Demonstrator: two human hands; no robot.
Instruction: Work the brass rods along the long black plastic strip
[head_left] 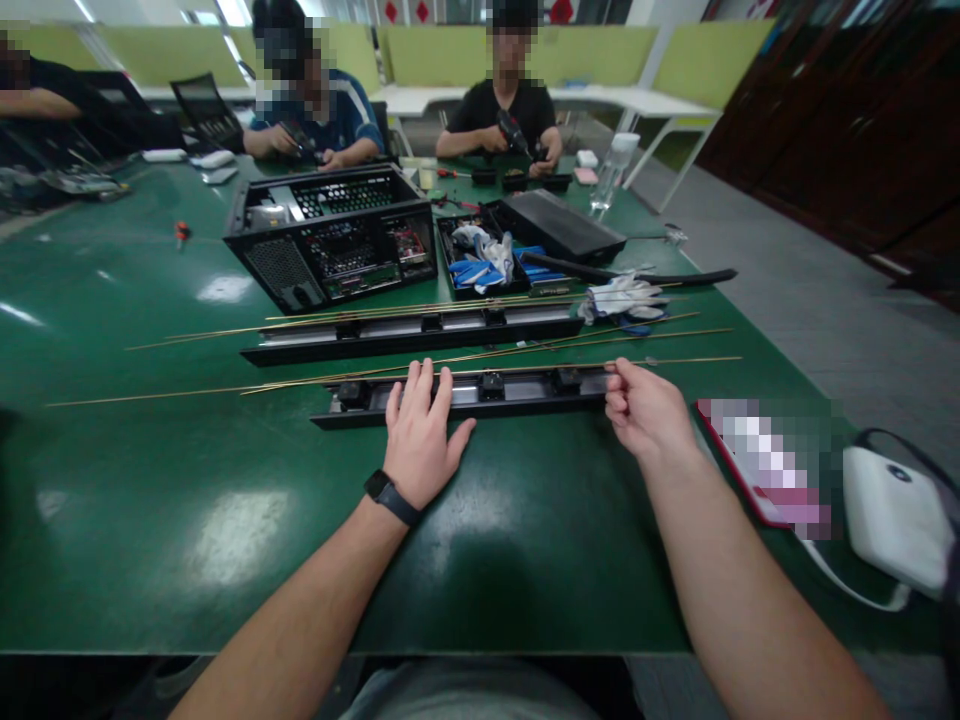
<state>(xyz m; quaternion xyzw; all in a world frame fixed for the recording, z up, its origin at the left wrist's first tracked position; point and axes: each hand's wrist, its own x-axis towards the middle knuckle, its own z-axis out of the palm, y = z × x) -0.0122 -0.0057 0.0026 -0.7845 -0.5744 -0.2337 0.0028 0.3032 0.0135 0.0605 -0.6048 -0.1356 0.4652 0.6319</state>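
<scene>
A long black rail [525, 408] with several dark blocks along its channel lies across the green table before me. My left hand [421, 430] rests on its left half, fingers spread and thumb apart. At the rail's right end, my right hand [643, 405] is closed, thumb and index finger pinched; what they grip, if anything, is too small to tell. Thin brass-coloured rods [187, 394] run along the rail's far edge. Behind it lies a second, similar black rail [412, 340] with more thin rods beside it.
Beyond the rails stand an open black computer case [330, 240], a black tray [450, 262] with gloves and a white glove [626, 298]. A phone [765, 460] and white device [892, 515] lie at the right. Two people across the table hold power tools.
</scene>
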